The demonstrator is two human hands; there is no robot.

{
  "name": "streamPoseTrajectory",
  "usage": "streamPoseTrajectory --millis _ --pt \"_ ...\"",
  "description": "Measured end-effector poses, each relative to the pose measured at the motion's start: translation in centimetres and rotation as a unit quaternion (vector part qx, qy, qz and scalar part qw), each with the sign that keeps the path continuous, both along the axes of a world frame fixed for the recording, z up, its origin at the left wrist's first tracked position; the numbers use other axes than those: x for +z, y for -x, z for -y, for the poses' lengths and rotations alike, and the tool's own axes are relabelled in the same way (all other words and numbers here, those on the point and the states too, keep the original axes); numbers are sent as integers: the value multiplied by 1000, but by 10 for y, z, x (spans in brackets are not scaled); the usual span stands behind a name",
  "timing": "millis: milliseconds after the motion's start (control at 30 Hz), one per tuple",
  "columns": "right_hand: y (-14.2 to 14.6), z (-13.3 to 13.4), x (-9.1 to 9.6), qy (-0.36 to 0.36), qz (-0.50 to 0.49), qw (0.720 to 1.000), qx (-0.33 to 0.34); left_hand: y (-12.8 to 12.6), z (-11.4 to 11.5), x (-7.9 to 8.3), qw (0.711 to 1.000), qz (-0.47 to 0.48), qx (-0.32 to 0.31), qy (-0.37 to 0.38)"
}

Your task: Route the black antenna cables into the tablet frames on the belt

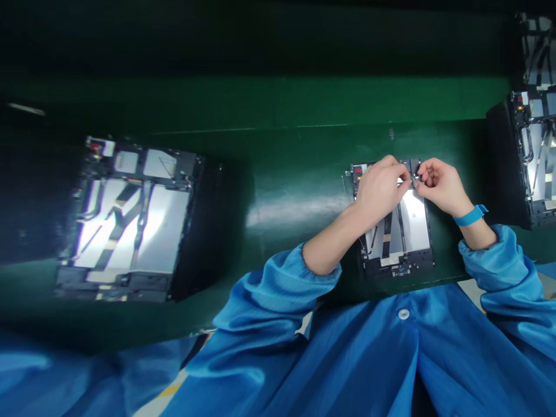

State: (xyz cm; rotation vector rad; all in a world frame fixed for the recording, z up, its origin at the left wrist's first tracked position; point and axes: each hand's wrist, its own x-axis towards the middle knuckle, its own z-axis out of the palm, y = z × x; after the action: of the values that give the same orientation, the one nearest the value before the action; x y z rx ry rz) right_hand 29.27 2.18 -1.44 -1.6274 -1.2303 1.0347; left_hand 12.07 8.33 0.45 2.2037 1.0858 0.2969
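In front of me an opened tablet-like device (416,217) lies on the green work surface, its silver plates, black ribbon cables and small boards exposed. My left hand (383,184) reaches across its upper part, thumb and forefinger pinched near the upper right corner. Close beside it, my right hand (442,184) has its fingers curled and pinched at the same corner. Whatever the fingertips hold is too small or hidden to make out. A blue band (471,215) circles my right wrist.
To the left stands a stack of similar opened devices (167,243), slightly blurred. Another stack (538,156) rises at the right edge. The green work surface (286,174) runs between them. A blue sleeve or garment (87,376) shows at lower left.
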Motion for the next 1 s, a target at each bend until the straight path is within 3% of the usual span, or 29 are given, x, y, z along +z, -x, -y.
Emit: streamPoseTrajectory --millis 100,200,267,333,433,500,600,700,833,1000 --pt "3 -3 -2 -5 6 1000 -23 21 6 4 996 57 49 -55" --pt "1 -6 -8 13 -74 993 -93 61 14 6 979 64 183 -68" --pt "2 -6 -7 6 -124 980 -157 88 20 2 967 23 252 5" --pt "7 -3 1 -21 -131 975 -181 106 24 -5 958 -9 257 125" --pt "29 7 24 -40 -73 993 -88 111 29 -14 937 32 218 272" --pt "50 14 39 -17 -22 999 26 108 34 -15 923 94 221 301" --pt "82 21 48 19 46 982 182 108 43 -3 920 171 228 269" --pt "102 21 43 28 96 960 260 116 54 16 938 214 182 203" --pt "97 17 39 8 108 943 315 126 66 25 944 243 125 184" --pt "66 11 47 -15 147 898 415 121 79 7 899 240 209 299"
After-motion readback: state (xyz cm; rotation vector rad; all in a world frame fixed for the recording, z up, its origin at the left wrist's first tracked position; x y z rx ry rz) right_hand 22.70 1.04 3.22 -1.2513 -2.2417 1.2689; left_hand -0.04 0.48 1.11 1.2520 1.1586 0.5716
